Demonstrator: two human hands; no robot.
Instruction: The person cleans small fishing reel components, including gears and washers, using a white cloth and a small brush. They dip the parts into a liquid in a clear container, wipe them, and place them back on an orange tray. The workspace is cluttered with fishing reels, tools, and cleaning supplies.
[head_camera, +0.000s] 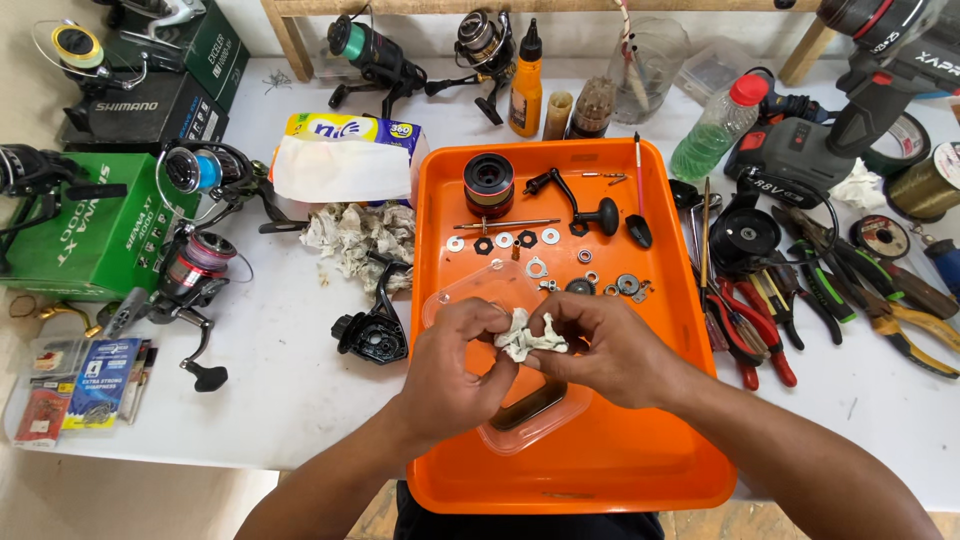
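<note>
Taking the orange tray (660, 440) as our landmark, L to R. Far left of the tray, on the white desk (290, 400), we see a green box (90, 235) w/ two spinning reels (195, 265) beside it. Just left of the tray lie crumpled paper wipes (355, 235), a tissue pack (345, 155) and a black reel body (372, 335). Over the tray's near-centre, our left hand (455, 365) and right hand (600, 350) both pinch a small wad of white tissue (525, 335), fingers clenched round it; we can't tell if anything is inside. Under the hands a clear plastic lid (520, 425) sits in the tray. At the tray's far end: spool (489, 185), crank handle (585, 205), washers (525, 240). Right of the tray: pliers (900, 320), green bottle (715, 130), cordless drill (840, 110).
</note>
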